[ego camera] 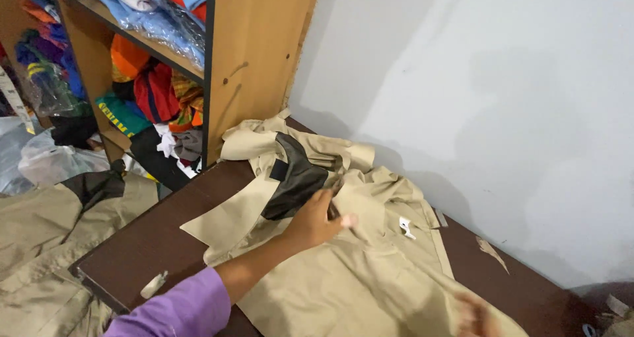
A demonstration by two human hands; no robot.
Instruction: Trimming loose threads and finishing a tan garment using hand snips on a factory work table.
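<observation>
The left hand rests half-curled on the beige garment, fingertips at a black fabric piece just beyond. The right hand is blurred; its grip cannot be told. Bare bench lies left of it.

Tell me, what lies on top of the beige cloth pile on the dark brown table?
On the beige cloth pile lie a black fabric piece and the left hand, touching that piece. The dark brown table underneath is mostly covered.
</observation>
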